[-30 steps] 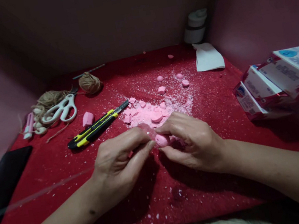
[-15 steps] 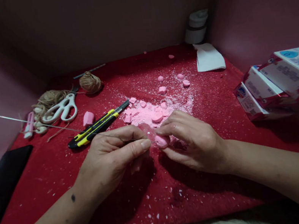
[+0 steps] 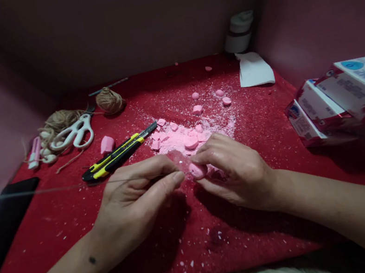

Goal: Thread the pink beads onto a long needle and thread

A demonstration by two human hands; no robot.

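Note:
My right hand (image 3: 236, 174) pinches a small rounded piece of pink soap (image 3: 198, 170) between thumb and fingers. A small dark spot shows on its left face. My left hand (image 3: 142, 190) is closed on a long thin wire (image 3: 37, 191), which runs out past the left edge of the view. The wire's end is at the soap's left side; whether it is inside the soap I cannot tell. Behind my hands lie pink soap chunks (image 3: 190, 142) and powdery shavings (image 3: 173, 146). A black and yellow utility knife (image 3: 118, 156) rests beyond my left hand.
White scissors (image 3: 86, 130), a twine ball (image 3: 110, 101), a pink cutter (image 3: 34, 153) and a soap block (image 3: 107, 144) lie left. A black flat object (image 3: 3, 224) is at the near left. Soap boxes (image 3: 325, 106), white paper (image 3: 255, 69) and a white bottle (image 3: 239, 32) stand right.
The wire's outer end has swung downward, from slanting to nearly level. My left hand has turned slightly with it. The soap and my right hand stay almost in place.

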